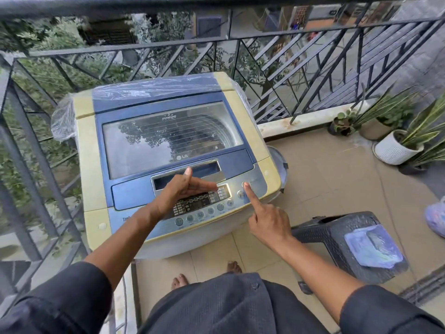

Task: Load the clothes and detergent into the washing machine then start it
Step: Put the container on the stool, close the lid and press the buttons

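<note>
— While the washing machine (168, 150) stands against the railing (144, 45) at the far left of the balcony, where are the hands?

— Both are over its control panel (204, 201) on the near edge. The right hand (267, 222) has its index finger stretched out straight, the tip touching a round button (246, 185) at the right end of the panel; the other fingers are curled into the palm and hold nothing.

— And the left hand (179, 191)?

— It sits flat and edge-on over the middle of the panel, fingers straight and pointing right, thumb raised toward the recessed handle (187, 173) of the lid. It grips nothing — whether it touches the panel I cannot tell.

— Is the lid (173, 138) down?

— Yes, the glass lid lies closed, with the steel drum showing dimly through it. Reflections hide what is inside. Clear plastic sheeting (154, 86) drapes over the far edge of the machine.

— Anything near the person?

— A dark woven stool (337, 235) stands on the tiled floor (325, 174) just right of the right hand, with a blue pouch (373, 247) lying on its seat. Potted plants (397, 138) sit at the far right by the railing.
</note>
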Motion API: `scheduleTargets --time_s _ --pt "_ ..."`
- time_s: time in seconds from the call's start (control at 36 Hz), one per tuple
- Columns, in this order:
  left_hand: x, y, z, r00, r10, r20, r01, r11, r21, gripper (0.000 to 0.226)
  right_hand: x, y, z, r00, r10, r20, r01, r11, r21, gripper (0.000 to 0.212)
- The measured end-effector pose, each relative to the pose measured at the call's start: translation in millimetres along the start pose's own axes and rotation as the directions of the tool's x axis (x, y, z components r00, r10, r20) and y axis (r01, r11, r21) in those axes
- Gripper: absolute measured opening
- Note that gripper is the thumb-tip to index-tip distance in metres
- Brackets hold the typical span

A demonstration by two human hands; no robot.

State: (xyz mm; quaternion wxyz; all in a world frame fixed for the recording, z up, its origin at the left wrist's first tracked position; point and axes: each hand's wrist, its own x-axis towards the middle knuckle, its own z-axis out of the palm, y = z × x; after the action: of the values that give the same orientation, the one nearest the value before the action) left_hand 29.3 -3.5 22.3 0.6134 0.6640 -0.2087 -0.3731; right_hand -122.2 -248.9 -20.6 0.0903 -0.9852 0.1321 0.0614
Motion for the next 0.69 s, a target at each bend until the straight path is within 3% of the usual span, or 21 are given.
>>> scheduleTargets --time_s 0.31,0.69 --pt "-4 -7 10 0.996 0.034 -0.08 -0.036 0.999 -0.025 0.082 -10 -12 5 0.999 0.046 -0.012 -0.045 0.997 0.069 0.109" --pt "0 -2 3 1.0 0.0 -0.025 -0.001 0.997 -0.071 0.082 -12 -12 -5 0.999 0.037 0.027 -0.039 0.995 0.093 0.106"
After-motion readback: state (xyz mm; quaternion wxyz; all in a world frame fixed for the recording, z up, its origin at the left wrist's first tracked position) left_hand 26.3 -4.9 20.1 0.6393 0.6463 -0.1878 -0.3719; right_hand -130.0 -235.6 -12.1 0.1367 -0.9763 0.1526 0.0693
